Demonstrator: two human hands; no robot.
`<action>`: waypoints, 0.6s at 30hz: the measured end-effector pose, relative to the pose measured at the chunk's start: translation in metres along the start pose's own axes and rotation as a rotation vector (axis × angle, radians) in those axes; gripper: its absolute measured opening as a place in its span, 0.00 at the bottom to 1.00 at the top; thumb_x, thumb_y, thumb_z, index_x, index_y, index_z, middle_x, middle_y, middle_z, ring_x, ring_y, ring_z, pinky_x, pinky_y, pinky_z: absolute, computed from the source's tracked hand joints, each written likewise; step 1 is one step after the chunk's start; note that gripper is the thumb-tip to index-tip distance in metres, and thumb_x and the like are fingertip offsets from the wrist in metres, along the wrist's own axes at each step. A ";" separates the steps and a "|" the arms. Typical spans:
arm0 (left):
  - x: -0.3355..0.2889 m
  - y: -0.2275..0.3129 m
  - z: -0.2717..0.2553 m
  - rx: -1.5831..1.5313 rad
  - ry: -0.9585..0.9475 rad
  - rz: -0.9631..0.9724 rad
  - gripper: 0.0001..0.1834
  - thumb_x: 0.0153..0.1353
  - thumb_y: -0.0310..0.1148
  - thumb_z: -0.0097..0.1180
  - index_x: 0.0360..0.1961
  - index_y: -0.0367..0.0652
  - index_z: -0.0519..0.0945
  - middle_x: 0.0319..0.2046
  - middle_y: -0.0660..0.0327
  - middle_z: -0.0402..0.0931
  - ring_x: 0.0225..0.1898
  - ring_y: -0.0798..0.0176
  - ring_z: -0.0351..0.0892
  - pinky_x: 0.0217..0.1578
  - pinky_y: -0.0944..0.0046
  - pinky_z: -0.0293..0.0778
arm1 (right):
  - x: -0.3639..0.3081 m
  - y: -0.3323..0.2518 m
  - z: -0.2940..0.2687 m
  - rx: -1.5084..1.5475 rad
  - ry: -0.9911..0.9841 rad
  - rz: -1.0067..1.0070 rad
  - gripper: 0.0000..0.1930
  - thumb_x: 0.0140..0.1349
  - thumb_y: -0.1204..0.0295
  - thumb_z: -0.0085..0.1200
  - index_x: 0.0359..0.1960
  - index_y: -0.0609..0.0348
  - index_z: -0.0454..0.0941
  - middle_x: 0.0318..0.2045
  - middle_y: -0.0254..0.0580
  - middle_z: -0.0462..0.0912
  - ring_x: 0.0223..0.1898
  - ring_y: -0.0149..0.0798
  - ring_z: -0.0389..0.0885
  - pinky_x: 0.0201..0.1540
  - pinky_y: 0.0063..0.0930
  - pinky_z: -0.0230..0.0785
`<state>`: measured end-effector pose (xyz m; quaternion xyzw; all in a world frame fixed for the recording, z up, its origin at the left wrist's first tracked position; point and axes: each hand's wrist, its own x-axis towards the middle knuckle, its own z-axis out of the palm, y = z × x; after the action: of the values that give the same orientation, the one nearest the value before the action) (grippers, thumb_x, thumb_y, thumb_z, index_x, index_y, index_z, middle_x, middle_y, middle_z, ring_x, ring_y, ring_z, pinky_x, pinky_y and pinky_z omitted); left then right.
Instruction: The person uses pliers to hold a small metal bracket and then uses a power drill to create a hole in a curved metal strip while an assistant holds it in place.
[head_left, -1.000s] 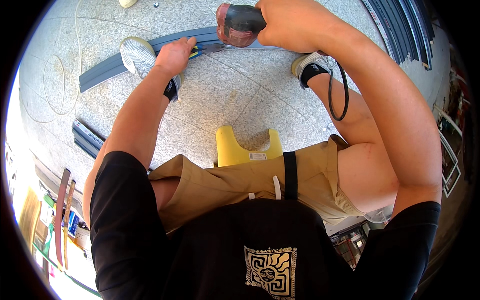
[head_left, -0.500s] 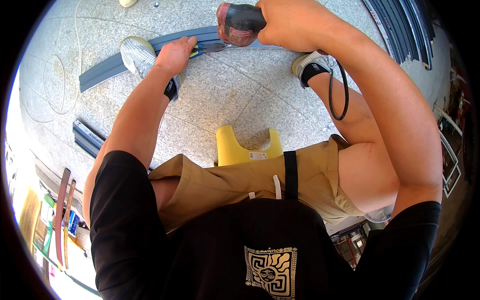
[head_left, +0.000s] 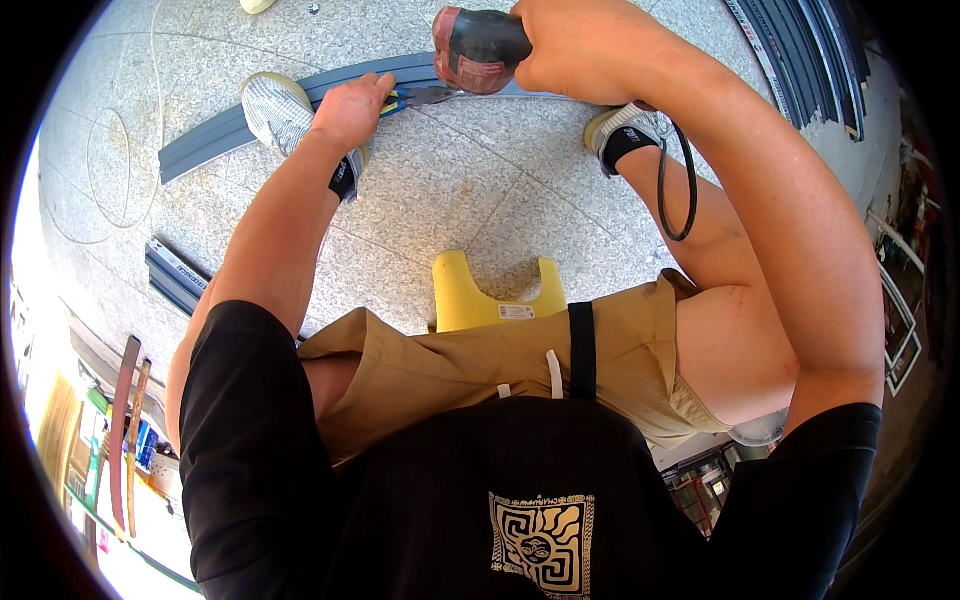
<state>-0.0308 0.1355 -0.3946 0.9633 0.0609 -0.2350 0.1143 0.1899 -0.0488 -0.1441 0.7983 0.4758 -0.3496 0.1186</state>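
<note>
Pliers (head_left: 428,96) in the left hand (head_left: 348,112), a power tool (head_left: 482,52) in the right hand (head_left: 568,50).
The left fingers close around the pliers' blue-and-yellow handles, the metal nose pointing right from them; the right fingers, largely hidden, wrap the red-and-black power tool, its body just left of them. Under the left fingers, a grey strip (head_left: 215,140) lies on the floor (head_left: 450,190), a pale shoe (head_left: 272,108) across it to their left.

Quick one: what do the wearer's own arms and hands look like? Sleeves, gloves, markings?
Left sleeve and right sleeve are short, plain black, matching the shirt. Forearms bare below them. Left hand and right hand ungloved; no watch or wristband visible on either wrist. Right-hand fingers mostly hidden.
</note>
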 end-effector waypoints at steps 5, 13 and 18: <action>0.000 0.000 0.000 -0.004 0.011 0.006 0.18 0.67 0.22 0.57 0.57 0.46 0.75 0.48 0.51 0.82 0.52 0.44 0.87 0.50 0.47 0.84 | -0.004 0.004 -0.003 0.038 0.002 -0.044 0.18 0.55 0.63 0.62 0.36 0.69 0.90 0.38 0.67 0.89 0.44 0.62 0.90 0.53 0.50 0.82; 0.001 -0.001 0.000 0.028 0.003 0.009 0.17 0.67 0.23 0.58 0.56 0.45 0.75 0.48 0.51 0.82 0.51 0.43 0.87 0.50 0.47 0.84 | -0.005 0.004 -0.002 0.037 0.011 -0.043 0.18 0.55 0.62 0.62 0.36 0.68 0.90 0.38 0.67 0.89 0.44 0.61 0.90 0.53 0.50 0.83; 0.002 -0.002 0.001 0.026 0.006 0.018 0.17 0.67 0.23 0.58 0.56 0.45 0.75 0.47 0.50 0.82 0.51 0.43 0.88 0.50 0.47 0.84 | 0.001 0.000 0.002 -0.005 0.008 -0.005 0.18 0.56 0.62 0.62 0.36 0.68 0.90 0.37 0.67 0.89 0.44 0.62 0.90 0.52 0.50 0.83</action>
<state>-0.0303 0.1371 -0.3971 0.9659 0.0495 -0.2318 0.1039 0.1895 -0.0493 -0.1466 0.7984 0.4790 -0.3454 0.1179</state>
